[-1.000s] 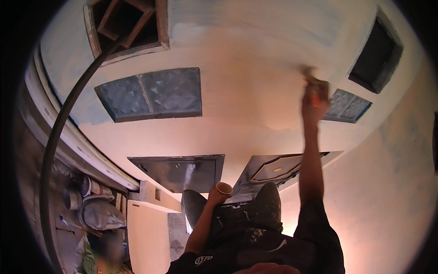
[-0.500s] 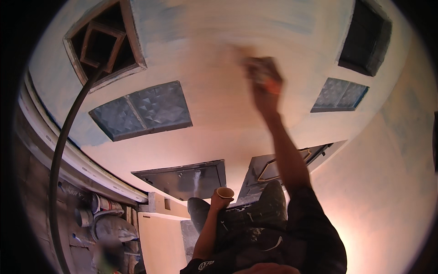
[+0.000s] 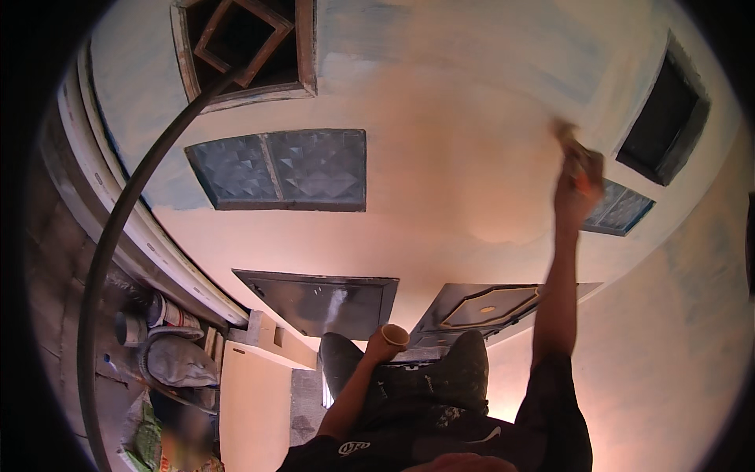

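My right arm stretches out over a wall [image 3: 440, 157] coated in pale peach, with bluish patches showing toward its far part. In my right hand [image 3: 580, 179] is a paintbrush [image 3: 563, 130], its bristles smeared by motion and a bit of orange showing at the fingers. The brush is at the wall's surface, close to the small right glass-block panel [image 3: 621, 211], which the hand partly covers. Down by my thighs, my left hand [image 3: 379, 346] is closed around a small cup [image 3: 395, 336]; what is inside the cup cannot be made out.
A dark hose [image 3: 118, 228] runs from a wooden-framed opening [image 3: 308, 47] down the left side. Another dark opening [image 3: 664, 118] is at right, and a glass-block panel [image 3: 322, 169] at left. Two dark panels flank my knees. Buckets [image 3: 169, 311] and a sack [image 3: 181, 362] stand lower left.
My right hand has swept the paintbrush to the right across the wall, toward the right glass-block panel. The view has shifted slightly. My left hand still grips the cup near my knees.
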`<state>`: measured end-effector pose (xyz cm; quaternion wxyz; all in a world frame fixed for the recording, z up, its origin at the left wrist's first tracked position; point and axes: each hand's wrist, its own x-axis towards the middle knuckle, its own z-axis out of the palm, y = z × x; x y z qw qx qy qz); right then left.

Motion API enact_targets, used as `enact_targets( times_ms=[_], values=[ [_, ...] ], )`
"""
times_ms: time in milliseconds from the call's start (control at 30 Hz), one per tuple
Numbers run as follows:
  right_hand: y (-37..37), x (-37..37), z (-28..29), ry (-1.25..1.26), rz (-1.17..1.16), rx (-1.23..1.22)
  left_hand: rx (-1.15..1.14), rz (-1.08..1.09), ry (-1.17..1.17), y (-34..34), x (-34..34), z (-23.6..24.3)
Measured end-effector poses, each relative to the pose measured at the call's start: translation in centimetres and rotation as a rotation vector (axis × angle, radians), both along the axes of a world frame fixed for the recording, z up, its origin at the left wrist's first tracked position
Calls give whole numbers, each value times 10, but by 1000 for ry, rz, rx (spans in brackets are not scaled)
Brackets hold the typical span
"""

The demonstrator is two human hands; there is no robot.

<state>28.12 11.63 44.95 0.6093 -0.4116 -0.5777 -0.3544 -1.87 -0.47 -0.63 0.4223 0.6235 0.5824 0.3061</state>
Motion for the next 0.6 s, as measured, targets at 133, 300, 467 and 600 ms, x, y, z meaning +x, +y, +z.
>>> enact_targets(
  times_ms=[133, 300, 467, 600],
  values=[
    [23, -161, 20, 25, 417, 11, -23, 74, -29, 5, -2, -12],
    [12, -282, 46, 33, 793, -20, 10, 64, 58, -1, -13, -11],
    [44, -203, 47, -30, 561, 69, -79, 120, -23, 5, -7, -14],
    [27, -47, 39, 57, 467, -22, -12, 105, -67, 1, -7, -19]
  ],
)
